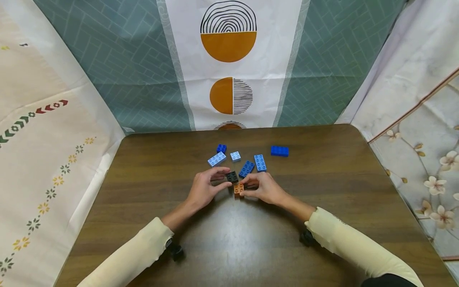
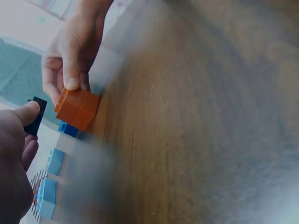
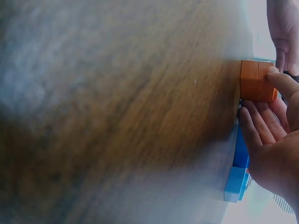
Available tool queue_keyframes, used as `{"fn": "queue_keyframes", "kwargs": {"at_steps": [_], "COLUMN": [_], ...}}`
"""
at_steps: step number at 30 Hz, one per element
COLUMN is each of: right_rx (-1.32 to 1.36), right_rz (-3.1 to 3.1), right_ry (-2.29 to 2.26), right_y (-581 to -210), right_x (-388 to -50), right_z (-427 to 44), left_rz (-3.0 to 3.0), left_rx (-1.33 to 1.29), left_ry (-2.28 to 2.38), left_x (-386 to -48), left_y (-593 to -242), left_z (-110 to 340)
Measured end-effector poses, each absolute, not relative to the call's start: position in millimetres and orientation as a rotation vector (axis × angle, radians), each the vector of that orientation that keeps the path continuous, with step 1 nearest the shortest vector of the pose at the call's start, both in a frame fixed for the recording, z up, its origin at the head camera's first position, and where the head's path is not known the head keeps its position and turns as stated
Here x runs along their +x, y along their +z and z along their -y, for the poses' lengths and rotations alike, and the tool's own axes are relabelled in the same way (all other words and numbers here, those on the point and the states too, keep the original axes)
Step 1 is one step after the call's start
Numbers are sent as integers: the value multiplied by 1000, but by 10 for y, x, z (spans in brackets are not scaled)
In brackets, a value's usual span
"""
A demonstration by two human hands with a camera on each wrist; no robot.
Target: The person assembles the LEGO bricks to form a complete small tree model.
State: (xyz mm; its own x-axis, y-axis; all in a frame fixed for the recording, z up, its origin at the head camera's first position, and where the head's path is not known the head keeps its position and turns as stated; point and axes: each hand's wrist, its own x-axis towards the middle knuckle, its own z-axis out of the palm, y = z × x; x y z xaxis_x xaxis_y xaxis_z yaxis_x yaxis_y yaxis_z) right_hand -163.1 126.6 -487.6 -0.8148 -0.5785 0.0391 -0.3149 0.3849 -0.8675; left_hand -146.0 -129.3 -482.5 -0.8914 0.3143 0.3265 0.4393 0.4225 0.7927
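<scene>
In the head view my left hand (image 1: 203,188) pinches a small black building brick (image 1: 232,177) between thumb and fingers. The left wrist view shows this black brick (image 2: 37,117) raised and tilted, apart from the orange ones. My right hand (image 1: 264,189) holds a stack of orange building bricks (image 1: 238,191), its thumb on one side and fingers on the other. A seam across the stack (image 3: 257,81) in the right wrist view marks two layers, standing on the table. The black brick is just beyond the orange stack's top.
Behind the hands lie a blue brick (image 1: 246,169), light blue bricks (image 1: 260,163) (image 1: 216,159), a small pale blue brick (image 1: 235,156) and dark blue bricks (image 1: 221,148) (image 1: 279,151). The brown wooden table (image 1: 229,247) ends at a patterned cloth (image 1: 143,79).
</scene>
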Motion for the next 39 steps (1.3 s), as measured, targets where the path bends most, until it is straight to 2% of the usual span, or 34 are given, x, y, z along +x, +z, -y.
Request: {"fn": "queue_keyframes", "kwargs": {"at_steps": [11, 39], "right_rx": [-779, -843], "right_rz": [-2359, -2342], "right_ry": [-1431, -1436], "right_y": [-4881, -4923], "right_x": [-1625, -1652], "right_z": [-1270, -1301], "left_rz": [2483, 2493], "left_rx": [-864, -923], "left_ry": [-1564, -1509], "left_x": [-1285, -1237], "left_y": [-4856, -4943], "left_z": [1281, 1235]}}
